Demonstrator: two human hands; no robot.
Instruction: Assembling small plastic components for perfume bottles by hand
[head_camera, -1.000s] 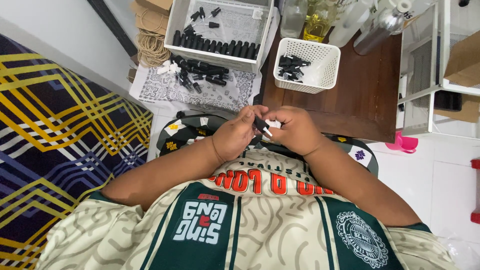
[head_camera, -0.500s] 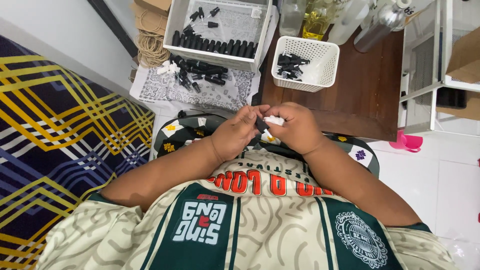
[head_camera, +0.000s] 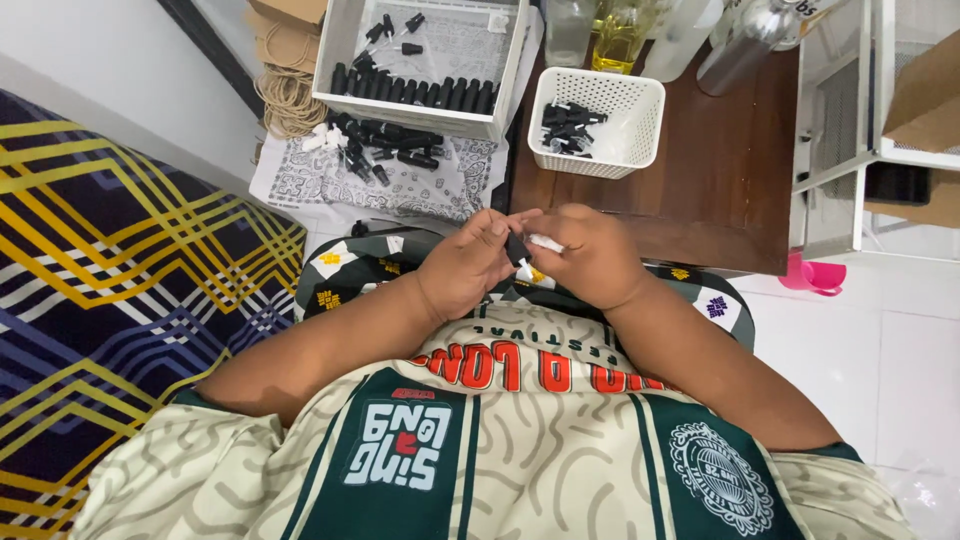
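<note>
black plastic cap (head_camera: 516, 248) pinched between both hands (head_camera: 530, 260)

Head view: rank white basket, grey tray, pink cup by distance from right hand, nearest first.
From the right hand:
1. White basket, just ahead on the wooden table.
2. Pink cup, on the floor, right side.
3. Grey tray, ahead, left side.

A home floor workspace: tiled floor (head_camera: 890, 370), patterned mattress (head_camera: 120, 280), low wooden table (head_camera: 720, 170)
</note>
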